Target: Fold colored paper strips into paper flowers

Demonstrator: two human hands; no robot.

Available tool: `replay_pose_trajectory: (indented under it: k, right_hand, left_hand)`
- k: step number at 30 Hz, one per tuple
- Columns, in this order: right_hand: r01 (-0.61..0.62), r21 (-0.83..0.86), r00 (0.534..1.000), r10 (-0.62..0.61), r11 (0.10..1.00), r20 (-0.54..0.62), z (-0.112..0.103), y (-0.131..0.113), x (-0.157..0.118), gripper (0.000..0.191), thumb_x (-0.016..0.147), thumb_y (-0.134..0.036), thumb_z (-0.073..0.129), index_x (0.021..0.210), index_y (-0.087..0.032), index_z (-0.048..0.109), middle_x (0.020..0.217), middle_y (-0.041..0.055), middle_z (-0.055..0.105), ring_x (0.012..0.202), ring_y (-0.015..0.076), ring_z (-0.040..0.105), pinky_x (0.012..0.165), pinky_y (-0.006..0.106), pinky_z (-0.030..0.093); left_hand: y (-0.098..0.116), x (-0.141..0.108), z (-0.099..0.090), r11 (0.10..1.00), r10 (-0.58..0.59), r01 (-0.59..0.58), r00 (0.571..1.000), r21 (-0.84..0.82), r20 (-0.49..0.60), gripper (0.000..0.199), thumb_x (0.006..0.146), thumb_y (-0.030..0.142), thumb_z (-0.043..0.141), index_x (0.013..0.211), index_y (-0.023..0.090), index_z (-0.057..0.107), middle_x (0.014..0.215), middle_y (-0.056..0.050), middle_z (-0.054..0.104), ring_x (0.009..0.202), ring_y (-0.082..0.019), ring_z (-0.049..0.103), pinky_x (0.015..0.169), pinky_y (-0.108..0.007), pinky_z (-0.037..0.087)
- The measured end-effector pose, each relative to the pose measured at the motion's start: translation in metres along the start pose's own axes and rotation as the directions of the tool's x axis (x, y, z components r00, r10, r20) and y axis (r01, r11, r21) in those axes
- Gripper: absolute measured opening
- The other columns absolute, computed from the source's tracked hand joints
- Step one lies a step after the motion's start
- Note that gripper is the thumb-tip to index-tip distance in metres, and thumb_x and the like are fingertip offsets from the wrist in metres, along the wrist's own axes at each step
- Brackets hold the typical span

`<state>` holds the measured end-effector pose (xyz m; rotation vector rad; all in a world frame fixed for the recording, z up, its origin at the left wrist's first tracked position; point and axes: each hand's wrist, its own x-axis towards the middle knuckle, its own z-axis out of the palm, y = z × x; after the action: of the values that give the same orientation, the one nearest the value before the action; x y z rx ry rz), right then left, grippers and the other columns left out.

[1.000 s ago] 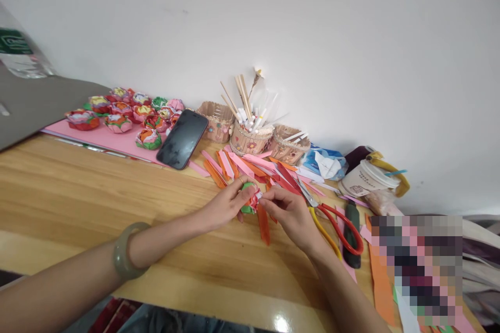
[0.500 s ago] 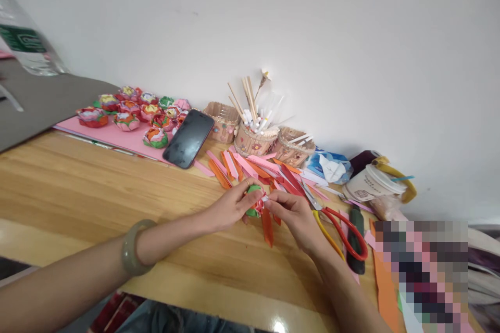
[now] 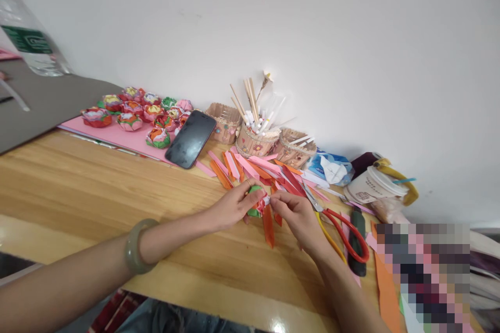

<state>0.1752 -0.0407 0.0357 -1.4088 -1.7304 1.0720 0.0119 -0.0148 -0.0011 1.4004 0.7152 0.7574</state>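
A small paper flower (image 3: 255, 203) in green, red, pink and white is held above the wooden table. My left hand (image 3: 234, 205), with a bangle on the wrist, has its thumb and fingers closed round the flower's left side. The thumb and fingertips of my right hand (image 3: 292, 213) pinch the white part on the flower's right side. Below the flower, an orange folded paper strip (image 3: 268, 226) points toward the front edge. Behind my hands lies a heap of pink, orange and red folded strips (image 3: 250, 166).
Scissors (image 3: 347, 229) and a dark green tool (image 3: 357, 244) lie to the right, by a white cup (image 3: 371, 184). Several finished flowers (image 3: 130, 121) sit on pink paper (image 3: 113, 133) at left, beside a phone (image 3: 190, 139). Small baskets (image 3: 255, 143) stand against the wall.
My right fingertips have moved slightly right from the flower's middle, and more of the white part shows. The whole view has shifted a little. My left hand still grips the flower.
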Motion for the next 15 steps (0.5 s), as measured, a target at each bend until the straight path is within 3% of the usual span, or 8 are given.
replay_pose_trajectory:
  k: [7,15]
  right_hand:
    - [-0.055,0.1,0.998,0.053,0.993,0.024,-0.0017,0.0016,0.0018,0.026,0.074,-0.039,0.06,0.066,-0.016,0.064,0.06,-0.001,0.055,0.054,0.01,0.042,0.053,0.024,0.034]
    - [-0.094,0.214,0.996,0.092,0.972,0.02,0.0011,0.0039,0.0012,0.022,0.068,-0.035,0.068,0.059,-0.016,0.063,0.054,-0.0033,0.052,0.05,0.0087,0.042,0.052,0.023,0.035]
  left_hand:
    - [0.0004,-0.0002,-0.0012,1.0,0.019,-0.019,1.0,0.021,-0.002,0.041,0.08,0.062,0.038,0.084,0.021,0.041,0.072,0.004,0.036,0.059,-0.01,0.043,0.046,-0.02,0.046]
    - [0.0016,-0.0016,-0.0008,1.0,0.016,-0.016,1.0,0.013,0.006,0.045,0.079,0.064,0.038,0.086,0.02,0.042,0.075,0.002,0.04,0.062,-0.011,0.044,0.046,-0.02,0.045]
